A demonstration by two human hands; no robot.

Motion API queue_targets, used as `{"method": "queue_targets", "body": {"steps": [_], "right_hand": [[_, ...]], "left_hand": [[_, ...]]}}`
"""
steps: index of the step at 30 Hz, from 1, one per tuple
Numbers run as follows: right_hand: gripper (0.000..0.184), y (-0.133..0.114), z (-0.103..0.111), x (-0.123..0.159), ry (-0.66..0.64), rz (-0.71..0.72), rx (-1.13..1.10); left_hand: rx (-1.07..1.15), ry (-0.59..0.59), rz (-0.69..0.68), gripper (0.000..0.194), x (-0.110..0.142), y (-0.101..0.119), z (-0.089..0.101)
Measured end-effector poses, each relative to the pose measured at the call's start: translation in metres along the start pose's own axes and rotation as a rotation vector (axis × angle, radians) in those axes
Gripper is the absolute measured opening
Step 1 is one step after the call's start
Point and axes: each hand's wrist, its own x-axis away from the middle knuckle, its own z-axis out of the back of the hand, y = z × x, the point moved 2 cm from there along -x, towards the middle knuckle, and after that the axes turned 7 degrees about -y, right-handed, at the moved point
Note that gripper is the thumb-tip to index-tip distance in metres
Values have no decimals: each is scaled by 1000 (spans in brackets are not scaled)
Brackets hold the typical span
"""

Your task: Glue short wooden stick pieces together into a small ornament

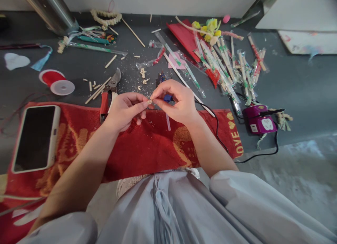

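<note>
A dark grey tabletop (297, 82) runs back to a pale wall, with a metal post (56, 12) at the far left, its top cut off by the frame. A red towel (147, 145) lies along the near edge; its lettering at the right end is partly cut short.

Above the towel, the left hand (126, 111) and right hand (175, 100) meet, fingertips pinched together on a small pale piece (150, 101). The fingers cover much of it, so its exact shape is hard to make out. A blue object (167, 98) shows only in part behind the right hand, and a clear stick (168, 122) lies on the towel just below that hand.

Beside the left hand are pruning shears (114, 80), their red handle partly hidden by the hand. Short cut sticks (98, 90) lie to the left of the blades, and small crumbs are scattered farther back. On the left, a phone (36, 138) with a dark screen rests on the towel, near a spool of red thread (54, 77).

To the far right, wrapped sticks (221, 66) overlap in a heap, many hiding one another. Nearer, a purple box (259, 119) is crossed by a black cable (276, 145), part of whose run is hidden by the right forearm.
</note>
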Motion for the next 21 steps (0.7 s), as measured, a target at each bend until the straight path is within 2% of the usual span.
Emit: {"method": "queue_targets", "body": {"steps": [5, 10, 14, 21], "right_hand": [[7, -1, 3, 0, 11, 22, 22], [7, 3, 8, -2, 8, 86, 89], [13, 6, 5, -4, -18, 129, 104], [12, 10, 2, -4, -11, 161, 70]], "left_hand": [[17, 15, 19, 37, -1, -1, 1], [-30, 11, 15, 33, 0, -3, 3], [-62, 7, 35, 33, 0, -3, 4], [-101, 4, 44, 33, -1, -6, 6]]}}
